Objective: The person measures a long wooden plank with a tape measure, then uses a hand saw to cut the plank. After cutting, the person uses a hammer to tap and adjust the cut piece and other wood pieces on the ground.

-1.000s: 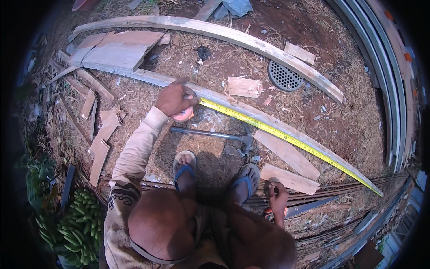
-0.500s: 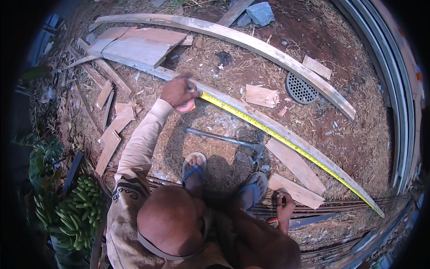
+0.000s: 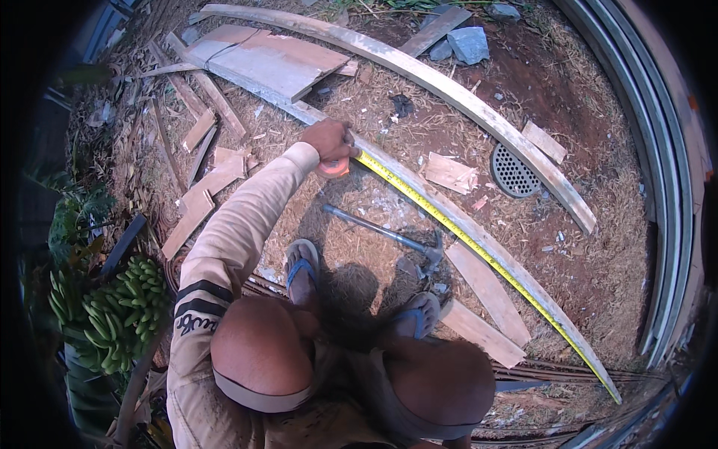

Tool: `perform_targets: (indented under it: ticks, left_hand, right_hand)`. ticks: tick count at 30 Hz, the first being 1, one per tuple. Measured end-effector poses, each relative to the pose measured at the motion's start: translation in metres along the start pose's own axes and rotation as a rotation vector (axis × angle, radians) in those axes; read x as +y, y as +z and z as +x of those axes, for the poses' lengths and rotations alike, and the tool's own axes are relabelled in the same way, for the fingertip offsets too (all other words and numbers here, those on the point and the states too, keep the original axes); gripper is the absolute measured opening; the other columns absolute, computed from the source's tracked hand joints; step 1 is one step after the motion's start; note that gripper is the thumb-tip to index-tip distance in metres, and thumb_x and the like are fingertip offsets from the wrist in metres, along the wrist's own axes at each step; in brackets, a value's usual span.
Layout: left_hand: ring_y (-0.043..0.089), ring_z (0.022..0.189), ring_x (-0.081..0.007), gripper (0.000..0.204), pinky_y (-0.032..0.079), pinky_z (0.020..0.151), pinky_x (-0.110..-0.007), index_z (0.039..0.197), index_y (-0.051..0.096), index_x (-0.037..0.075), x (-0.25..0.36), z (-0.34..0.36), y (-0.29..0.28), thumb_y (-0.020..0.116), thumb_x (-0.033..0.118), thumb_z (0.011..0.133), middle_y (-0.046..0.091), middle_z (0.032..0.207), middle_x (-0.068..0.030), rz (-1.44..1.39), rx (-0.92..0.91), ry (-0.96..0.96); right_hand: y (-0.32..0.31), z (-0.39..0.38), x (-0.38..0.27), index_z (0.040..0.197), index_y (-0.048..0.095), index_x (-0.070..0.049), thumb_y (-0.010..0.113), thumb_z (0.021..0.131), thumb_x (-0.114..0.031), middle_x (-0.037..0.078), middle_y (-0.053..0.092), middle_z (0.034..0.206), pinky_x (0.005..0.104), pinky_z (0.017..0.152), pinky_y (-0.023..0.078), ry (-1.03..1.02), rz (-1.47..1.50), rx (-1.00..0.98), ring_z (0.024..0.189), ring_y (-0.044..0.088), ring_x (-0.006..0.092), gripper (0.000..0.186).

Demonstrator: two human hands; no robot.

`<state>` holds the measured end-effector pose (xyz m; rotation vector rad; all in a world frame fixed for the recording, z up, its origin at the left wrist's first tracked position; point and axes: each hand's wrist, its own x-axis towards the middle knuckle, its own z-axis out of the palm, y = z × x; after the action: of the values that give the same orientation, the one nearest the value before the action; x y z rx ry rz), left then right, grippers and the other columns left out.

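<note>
Tape measure [image 3: 333, 168] sits in the left hand [image 3: 329, 142], its orange case gripped from above at the near edge of a long plank [image 3: 482, 238]. From the case the yellow blade [image 3: 449, 221] runs out straight along that edge, down to the plank's far end at the lower right. The right hand is out of sight, so I cannot tell whether it is open or closed. A hammer [image 3: 381, 230] lies on the straw-covered ground between the plank and the person's feet — its head toward the right foot, its handle toward the tape case. Two wood offcuts [image 3: 486, 292] lie right of the hammer, below the blade. Beyond the plank are a broken piece of wood [image 3: 450, 173], a round grate [image 3: 514, 172] and another long beam [image 3: 419, 63]; green bananas [image 3: 123, 314] fill the lower left — well apart from the work.
</note>
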<state>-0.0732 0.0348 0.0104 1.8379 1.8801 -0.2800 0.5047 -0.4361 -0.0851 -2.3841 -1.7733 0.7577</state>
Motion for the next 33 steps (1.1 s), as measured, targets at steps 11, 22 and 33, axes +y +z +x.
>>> perform_targets:
  ticks: [11,22,33]
  left_hand:
    - [0.072,0.105,-0.0391,0.052,0.057,0.093,-0.048,0.098,0.08,0.004,-0.015,0.013,0.001,0.083,0.051,0.077,0.075,0.113,-0.0149,-0.069,-0.028,0.142]
    - [0.074,0.1,-0.0414,0.047,0.059,0.09,-0.05,0.093,0.081,0.002,-0.025,0.026,-0.015,0.076,0.045,0.078,0.075,0.104,-0.0246,-0.081,-0.096,0.375]
    - [0.074,0.101,-0.0406,0.041,0.06,0.09,-0.05,0.093,0.08,0.001,-0.039,0.033,-0.008,0.075,0.04,0.078,0.076,0.102,-0.0256,-0.195,-0.087,0.483]
  right_hand:
    - [0.056,-0.144,0.011,0.123,0.059,0.003,0.068,0.101,-0.043,0.021,0.067,0.114,0.0444,0.091,0.053,0.734,0.307,0.069,0.106,0.066,0.0363,0.052]
    - [0.042,-0.12,-0.097,0.125,0.064,0.0,0.068,0.102,-0.032,0.011,0.067,0.096,0.0367,0.075,0.053,0.914,0.742,0.813,0.085,0.065,0.0226,0.039]
    - [-0.121,-0.139,-0.33,0.12,0.068,-0.004,0.067,0.099,-0.012,0.0,0.058,0.073,0.0275,0.057,0.048,0.75,0.735,1.284,0.064,0.058,0.0104,0.023]
